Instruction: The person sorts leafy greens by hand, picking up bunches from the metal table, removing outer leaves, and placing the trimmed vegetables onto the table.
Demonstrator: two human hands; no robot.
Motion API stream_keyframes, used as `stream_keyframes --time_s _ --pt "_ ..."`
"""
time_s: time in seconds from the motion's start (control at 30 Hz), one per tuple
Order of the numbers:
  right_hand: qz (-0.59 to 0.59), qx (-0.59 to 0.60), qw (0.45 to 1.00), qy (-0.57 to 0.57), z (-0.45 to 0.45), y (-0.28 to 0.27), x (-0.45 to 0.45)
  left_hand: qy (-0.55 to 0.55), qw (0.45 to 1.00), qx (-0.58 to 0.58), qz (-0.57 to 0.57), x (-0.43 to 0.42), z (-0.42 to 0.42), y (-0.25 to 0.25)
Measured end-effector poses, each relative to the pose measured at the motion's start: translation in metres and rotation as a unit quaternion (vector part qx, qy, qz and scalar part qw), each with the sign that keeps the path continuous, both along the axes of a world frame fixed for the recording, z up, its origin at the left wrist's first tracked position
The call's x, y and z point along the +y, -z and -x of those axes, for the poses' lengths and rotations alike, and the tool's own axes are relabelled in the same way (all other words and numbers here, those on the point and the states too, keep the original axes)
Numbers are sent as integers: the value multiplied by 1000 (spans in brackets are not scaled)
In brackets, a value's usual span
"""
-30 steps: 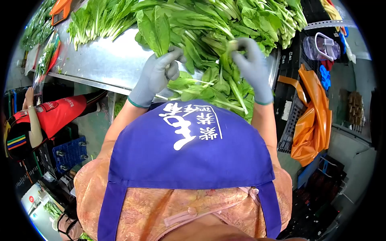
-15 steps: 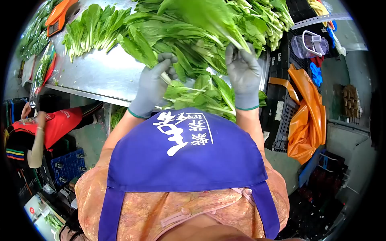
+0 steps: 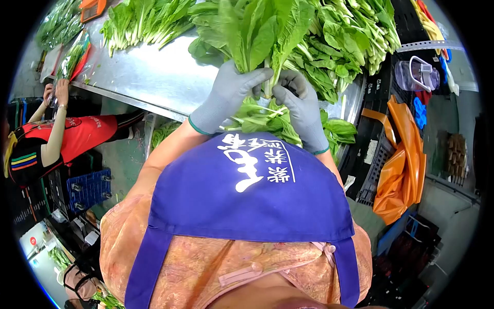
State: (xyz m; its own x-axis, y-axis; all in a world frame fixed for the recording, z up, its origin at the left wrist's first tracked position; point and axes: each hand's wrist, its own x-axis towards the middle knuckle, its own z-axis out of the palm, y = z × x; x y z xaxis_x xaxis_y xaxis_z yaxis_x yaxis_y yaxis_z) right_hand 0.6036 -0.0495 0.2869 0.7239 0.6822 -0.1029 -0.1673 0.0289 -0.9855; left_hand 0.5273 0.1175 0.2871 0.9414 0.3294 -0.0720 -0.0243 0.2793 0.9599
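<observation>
My gloved left hand (image 3: 230, 92) is closed round the stems of an upright bunch of leafy greens (image 3: 260, 38). My gloved right hand (image 3: 299, 100) meets it from the right, its thumb and fingers pinched at the pale stem ends. Below and between the hands, more loose greens (image 3: 272, 121) lie at the table's near edge. A large pile of greens (image 3: 355, 36) is beyond my right hand, and a laid-out row of greens (image 3: 146, 26) is at the back left on the metal table (image 3: 139, 77).
An orange scale (image 3: 92, 9) is at the far left, near bagged greens (image 3: 71, 62). A co-worker in a red apron (image 3: 87, 136) handles that bag. To my right are black crates (image 3: 373, 129), orange plastic sheeting (image 3: 399, 170) and a clear plastic container (image 3: 416, 76).
My hands have come together, the left moving right and the right moving left. The greens they held apart are now upright in one bunch. The co-worker's hands have risen to the bag.
</observation>
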Motion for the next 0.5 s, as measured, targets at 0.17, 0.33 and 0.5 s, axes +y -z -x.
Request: stream_keyframes --time_s 0.17,0.33,0.5 --pt "-10 30 999 1 1 3 3 4 999 -36 -15 -1 5 4" --pt "-39 51 998 -24 1 1 6 -21 997 -37 70 -4 3 9" --pt "18 6 999 -30 -1 3 6 -44 999 5 -19 -7 5 7"
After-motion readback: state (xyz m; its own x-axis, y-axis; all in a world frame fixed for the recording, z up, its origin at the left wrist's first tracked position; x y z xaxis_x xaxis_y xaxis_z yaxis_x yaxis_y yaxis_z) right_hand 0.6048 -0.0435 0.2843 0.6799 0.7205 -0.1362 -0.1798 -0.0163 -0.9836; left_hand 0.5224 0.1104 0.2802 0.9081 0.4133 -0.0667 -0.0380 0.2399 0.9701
